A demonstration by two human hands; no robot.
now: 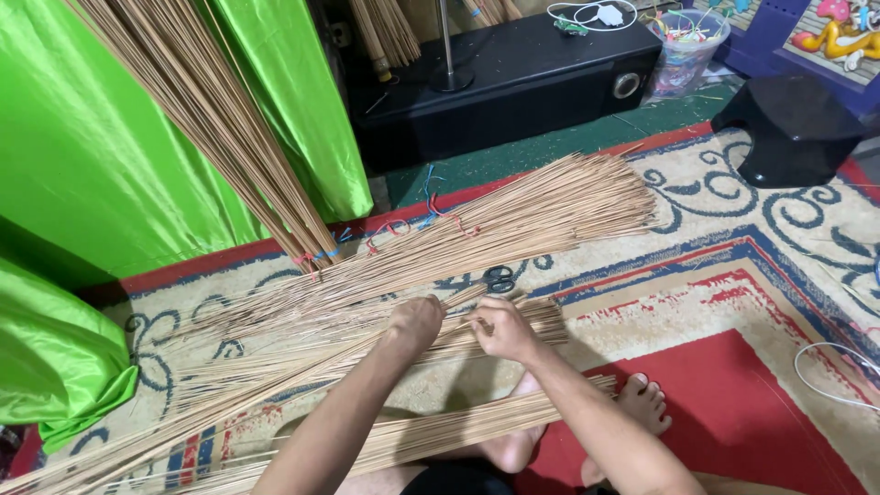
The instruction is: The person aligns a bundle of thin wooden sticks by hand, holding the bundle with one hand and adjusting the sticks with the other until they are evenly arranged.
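Sticks first: the loose sheaf of thin tan palm-rib sticks (385,307) lies flat on the patterned cream, red and blue carpet (733,275), long axis running from lower left to upper right, its far ends fanning out toward the upper right. Your left hand (414,321) sits on the sheaf near its middle, grip curled down over a few sticks; how tightly it pinches them cannot be told. Just beside it, your right hand (502,328) has its grip pressed together on sticks of the same sheaf, knuckles up. Both hands lie equally near, almost touching. Black-handled scissors (495,280) rest just beyond the right hand. A second tied bundle of sticks (220,119) leans against the green cloth (92,165) at upper left.
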